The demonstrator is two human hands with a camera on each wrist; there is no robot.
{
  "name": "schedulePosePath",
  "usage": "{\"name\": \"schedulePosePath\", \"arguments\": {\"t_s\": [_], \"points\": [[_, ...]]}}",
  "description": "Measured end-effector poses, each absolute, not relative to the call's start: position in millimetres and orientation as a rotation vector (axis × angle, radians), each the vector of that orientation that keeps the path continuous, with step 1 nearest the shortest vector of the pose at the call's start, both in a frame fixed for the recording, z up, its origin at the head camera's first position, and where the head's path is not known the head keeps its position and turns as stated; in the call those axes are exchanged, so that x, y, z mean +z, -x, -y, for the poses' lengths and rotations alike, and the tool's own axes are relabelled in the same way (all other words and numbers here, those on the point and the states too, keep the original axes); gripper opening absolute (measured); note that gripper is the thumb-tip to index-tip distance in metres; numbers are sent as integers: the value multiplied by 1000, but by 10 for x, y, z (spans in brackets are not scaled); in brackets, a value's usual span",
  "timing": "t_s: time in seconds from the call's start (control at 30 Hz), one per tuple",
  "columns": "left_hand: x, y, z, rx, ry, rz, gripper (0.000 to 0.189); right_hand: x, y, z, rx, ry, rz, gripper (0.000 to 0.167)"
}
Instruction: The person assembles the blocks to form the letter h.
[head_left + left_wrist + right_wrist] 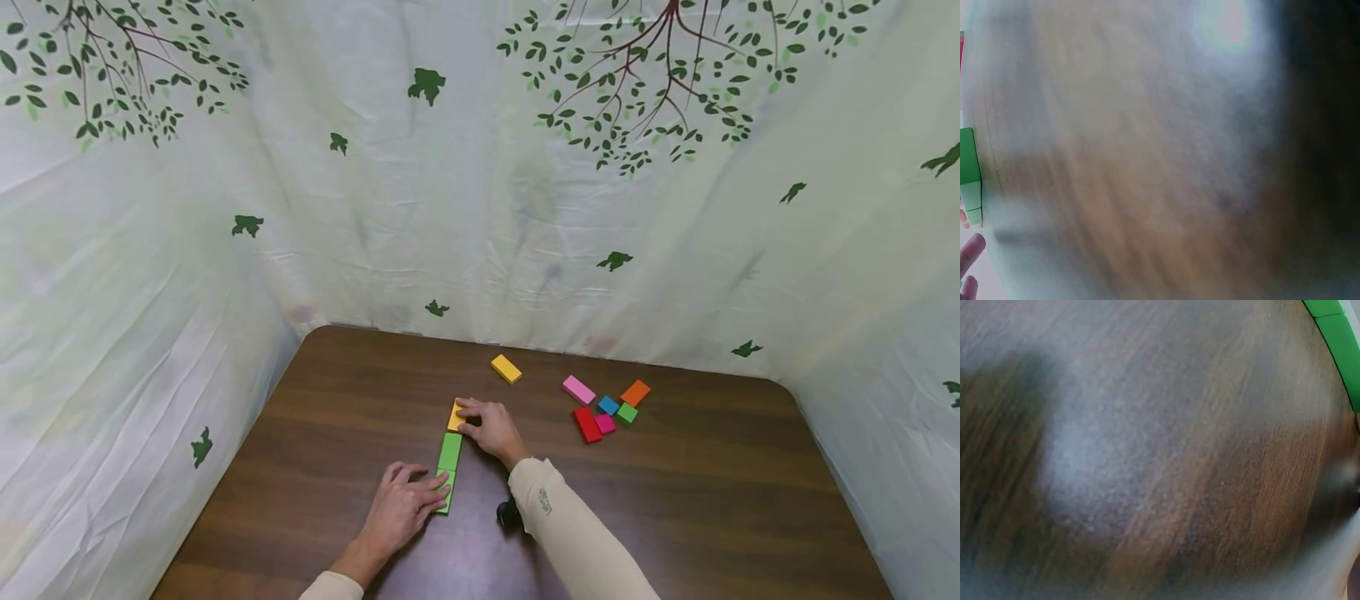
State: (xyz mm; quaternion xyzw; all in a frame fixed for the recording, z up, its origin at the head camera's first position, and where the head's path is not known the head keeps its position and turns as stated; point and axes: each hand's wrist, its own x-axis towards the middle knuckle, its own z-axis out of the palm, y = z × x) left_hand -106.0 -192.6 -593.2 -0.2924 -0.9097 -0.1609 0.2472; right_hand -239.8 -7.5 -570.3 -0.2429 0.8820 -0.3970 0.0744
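Square the yellow block (453, 419), pinched by the right hand (492, 429), beyond the middle green block (450, 452); the left hand (401, 504), fingers extended, should steady the near green block (446, 506).

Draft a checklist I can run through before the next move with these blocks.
1. Near green block and far green block end to end: ok, they meet in line.
2. Left grip on the near green block: ok, it rests there.
3. Right grip on the yellow end block: ok, it pinches the block; firmness cannot be seen.
4. Yellow end block exactly flush with the far green block: cannot tell, too small in the head view.
5. Loose yellow block joined on: not ok, it lies apart.
6. Red block clear of both grips: ok, off to the right.
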Motion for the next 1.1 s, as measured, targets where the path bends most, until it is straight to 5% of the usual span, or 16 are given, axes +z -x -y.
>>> {"name": "schedulePosePath", "arguments": {"t_s": [1.1], "points": [[-5923, 1057, 1922, -432, 801, 2491, 23, -5750, 2352, 52, -1266, 775, -2627, 22]]}}
